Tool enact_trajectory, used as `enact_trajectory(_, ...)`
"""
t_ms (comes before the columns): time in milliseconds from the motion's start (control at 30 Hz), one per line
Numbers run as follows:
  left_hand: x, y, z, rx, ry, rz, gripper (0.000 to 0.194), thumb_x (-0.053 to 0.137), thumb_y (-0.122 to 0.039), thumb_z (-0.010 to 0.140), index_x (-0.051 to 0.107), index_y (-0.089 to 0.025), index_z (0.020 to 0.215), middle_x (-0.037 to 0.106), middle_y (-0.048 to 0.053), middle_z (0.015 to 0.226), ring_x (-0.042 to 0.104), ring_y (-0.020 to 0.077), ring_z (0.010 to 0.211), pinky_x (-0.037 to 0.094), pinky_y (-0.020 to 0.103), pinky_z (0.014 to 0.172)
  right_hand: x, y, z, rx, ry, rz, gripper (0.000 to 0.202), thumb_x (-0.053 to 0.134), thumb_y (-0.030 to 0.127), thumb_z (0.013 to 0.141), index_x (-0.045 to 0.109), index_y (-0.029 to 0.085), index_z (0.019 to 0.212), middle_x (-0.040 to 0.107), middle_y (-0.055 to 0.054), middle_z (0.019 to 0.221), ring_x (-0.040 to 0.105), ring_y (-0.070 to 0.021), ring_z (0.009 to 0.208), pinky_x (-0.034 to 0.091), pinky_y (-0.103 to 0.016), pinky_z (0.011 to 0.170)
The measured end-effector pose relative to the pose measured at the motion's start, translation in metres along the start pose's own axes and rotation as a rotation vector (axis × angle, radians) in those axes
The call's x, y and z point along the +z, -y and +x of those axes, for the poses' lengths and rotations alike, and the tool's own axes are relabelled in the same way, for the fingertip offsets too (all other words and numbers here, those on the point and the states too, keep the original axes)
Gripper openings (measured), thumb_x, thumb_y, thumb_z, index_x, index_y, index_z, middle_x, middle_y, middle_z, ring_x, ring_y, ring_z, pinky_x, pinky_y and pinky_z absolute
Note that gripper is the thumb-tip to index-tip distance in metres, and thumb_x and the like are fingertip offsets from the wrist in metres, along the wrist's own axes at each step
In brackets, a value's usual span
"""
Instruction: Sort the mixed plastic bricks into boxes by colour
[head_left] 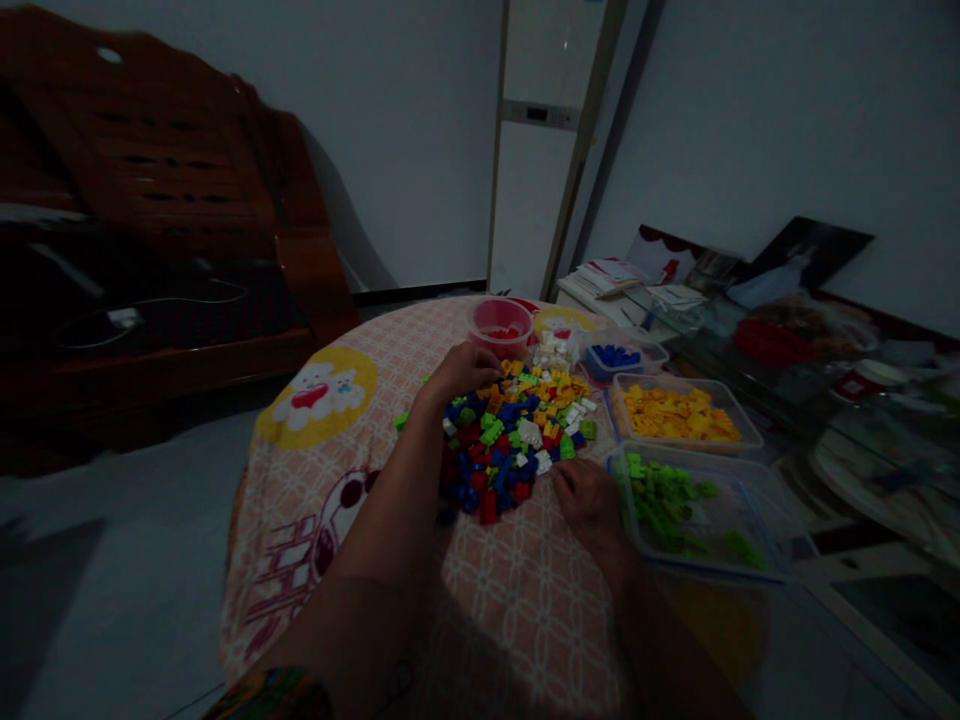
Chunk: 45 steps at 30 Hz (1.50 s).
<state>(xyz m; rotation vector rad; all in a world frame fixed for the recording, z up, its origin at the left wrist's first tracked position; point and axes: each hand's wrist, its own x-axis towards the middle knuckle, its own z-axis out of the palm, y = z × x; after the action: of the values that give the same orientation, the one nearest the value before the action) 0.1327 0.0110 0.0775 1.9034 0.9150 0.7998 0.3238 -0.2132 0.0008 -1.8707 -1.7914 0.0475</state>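
Note:
A mixed pile of toy building bricks (491, 430) in red, blue, green, yellow and white lies on the round table. My left hand (469, 370) is over the pile's far left edge, just in front of a round clear tub (501, 325) with red bricks inside. Its fingers are curled down and closed; whatever they hold is hidden. My right hand (589, 497) rests at the pile's near right edge, beside the box of green bricks (664, 500). Thumb and fingers are drawn together there, and I cannot make out what is between them.
Right of the pile stand a box of yellow bricks (679, 412) and a smaller box of blue bricks (615, 356). A patterned cloth (495, 620) covers the table. Beyond it are a cluttered glass side table (697, 315) and a wooden bench (180, 200).

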Motion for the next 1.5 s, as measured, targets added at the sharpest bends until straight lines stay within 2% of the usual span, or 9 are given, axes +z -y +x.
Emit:
enact_trajectory(100, -0.013, 0.007, -0.003, -0.004, 0.056, 0.200, 0.008, 0.073, -0.020, 0.058, 0.077, -0.021, 0.065, 0.070, 0.001, 0.060, 0.063, 0.0180, 0.059, 0.048, 0.027, 0.064, 0.000, 0.000, 0.000, -0.008, 0.003, -0.003, 0.024, 0.049, 0.025, 0.093, 0.070, 0.020, 0.083, 0.070, -0.007, 0.084, 0.061, -0.0195, 0.083, 0.038, -0.029, 0.077)
enact_trajectory(200, -0.029, 0.020, -0.006, -0.033, 0.044, 0.332, 0.016, 0.074, -0.015, 0.052, 0.078, -0.023, 0.064, 0.071, 0.000, 0.060, 0.065, 0.0194, 0.063, 0.048, 0.025, 0.064, 0.001, 0.000, 0.000, -0.005, -0.008, -0.005, 0.025, 0.048, 0.025, 0.093, 0.070, 0.019, 0.083, 0.070, -0.007, 0.084, 0.061, -0.0194, 0.083, 0.038, -0.029, 0.077)
enact_trajectory(333, -0.044, 0.038, -0.007, -0.053, 0.025, 0.375, 0.023, 0.072, -0.011, 0.047, 0.079, -0.024, 0.065, 0.073, 0.000, 0.063, 0.065, 0.0188, 0.062, 0.046, 0.021, 0.056, 0.001, 0.000, 0.000, 0.000, 0.002, -0.012, 0.024, 0.048, 0.023, 0.092, 0.070, 0.019, 0.082, 0.070, -0.007, 0.084, 0.061, -0.0193, 0.084, 0.038, -0.029, 0.078)
enact_trajectory(500, -0.037, 0.043, -0.006, -0.122, 0.057, 0.399, 0.027, 0.076, -0.013, 0.050, 0.081, -0.024, 0.074, 0.076, -0.002, 0.070, 0.067, 0.0164, 0.066, 0.048, 0.019, 0.058, 0.002, -0.001, 0.000, -0.006, -0.010, -0.017, 0.024, 0.049, 0.023, 0.092, 0.070, 0.019, 0.081, 0.070, -0.007, 0.083, 0.061, -0.0193, 0.083, 0.038, -0.028, 0.078)
enact_trajectory(700, -0.024, 0.037, -0.007, -0.247, 0.064, 0.526, 0.025, 0.071, -0.014, 0.065, 0.080, -0.018, 0.088, 0.078, 0.001, 0.085, 0.069, 0.0150, 0.077, 0.050, 0.018, 0.067, 0.004, -0.003, 0.000, -0.016, -0.002, -0.009, 0.025, 0.048, 0.024, 0.093, 0.070, 0.019, 0.082, 0.070, -0.008, 0.083, 0.061, -0.0198, 0.084, 0.038, -0.029, 0.078)
enact_trajectory(933, -0.031, 0.042, -0.010, -0.235, 0.085, 0.337, 0.027, 0.069, -0.015, 0.063, 0.079, -0.017, 0.089, 0.075, 0.000, 0.075, 0.065, 0.0126, 0.065, 0.048, 0.018, 0.059, 0.007, -0.004, -0.001, -0.017, -0.050, 0.005, 0.024, 0.049, 0.023, 0.093, 0.069, 0.020, 0.080, 0.069, -0.006, 0.083, 0.060, -0.0186, 0.082, 0.038, -0.028, 0.078)
enact_trajectory(1100, -0.037, 0.040, -0.016, -0.264, 0.048, 0.097, 0.040, 0.073, -0.025, 0.063, 0.077, -0.013, 0.102, 0.075, 0.003, 0.075, 0.059, 0.0121, 0.056, 0.045, 0.021, 0.052, 0.009, -0.004, -0.002, -0.019, -0.052, 0.002, 0.024, 0.048, 0.025, 0.093, 0.069, 0.020, 0.081, 0.069, -0.007, 0.083, 0.060, -0.0190, 0.083, 0.038, -0.028, 0.079)
enact_trajectory(1333, -0.034, 0.033, -0.019, -0.173, 0.055, -0.227, 0.045, 0.077, -0.034, 0.062, 0.075, -0.011, 0.101, 0.075, 0.006, 0.083, 0.065, 0.0155, 0.070, 0.053, 0.027, 0.068, 0.010, -0.005, -0.002, -0.013, -0.052, 0.005, 0.023, 0.049, 0.024, 0.092, 0.069, 0.019, 0.082, 0.069, -0.006, 0.082, 0.060, -0.0192, 0.083, 0.037, -0.029, 0.077)
enact_trajectory(1500, -0.033, 0.029, -0.020, -0.166, 0.083, -0.283, 0.046, 0.080, -0.035, 0.061, 0.073, -0.011, 0.099, 0.073, 0.005, 0.081, 0.063, 0.0137, 0.067, 0.053, 0.027, 0.066, 0.005, -0.003, 0.000, -0.016, -0.021, -0.014, 0.023, 0.049, 0.022, 0.091, 0.069, 0.019, 0.080, 0.070, -0.007, 0.083, 0.061, -0.0194, 0.082, 0.037, -0.029, 0.076)
